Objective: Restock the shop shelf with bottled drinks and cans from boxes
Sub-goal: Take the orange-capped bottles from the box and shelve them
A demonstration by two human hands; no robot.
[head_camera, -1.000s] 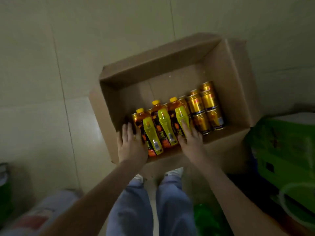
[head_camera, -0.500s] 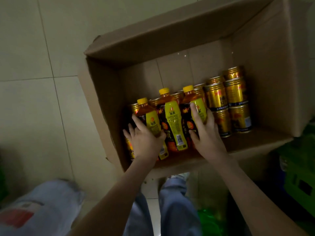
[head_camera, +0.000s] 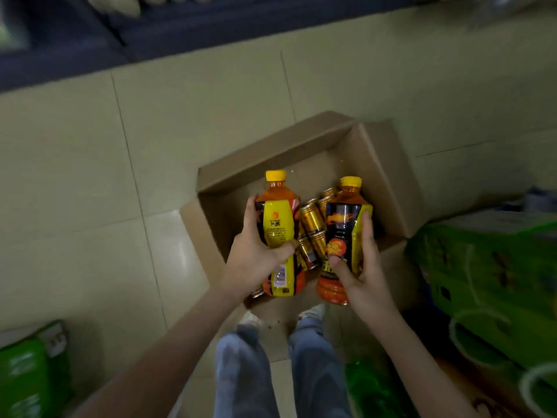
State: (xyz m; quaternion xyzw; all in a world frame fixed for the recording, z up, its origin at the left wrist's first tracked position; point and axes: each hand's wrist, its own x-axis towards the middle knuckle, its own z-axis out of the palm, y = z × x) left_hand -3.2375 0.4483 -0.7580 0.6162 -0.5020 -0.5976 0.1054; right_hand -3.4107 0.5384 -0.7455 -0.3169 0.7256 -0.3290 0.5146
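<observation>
Lifted clear since the earlier frame: your left hand (head_camera: 253, 260) grips the left bottle (head_camera: 277, 224), your right hand (head_camera: 364, 273) grips the right bottle (head_camera: 346, 224), both yellow-capped, held above the open cardboard box (head_camera: 388, 182). Gold cans (head_camera: 312, 221) lie inside it. Box sits on pale tiled floor (head_camera: 90, 176) by your shoes (head_camera: 312, 312). Dark blue shelf base (head_camera: 211, 28) runs along the far side; green cartons (head_camera: 497, 267) stand at your right.

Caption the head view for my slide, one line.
Left hand grips the left bottle, right hand the right bottle, both yellow-capped, over a cardboard box holding gold cans.
</observation>
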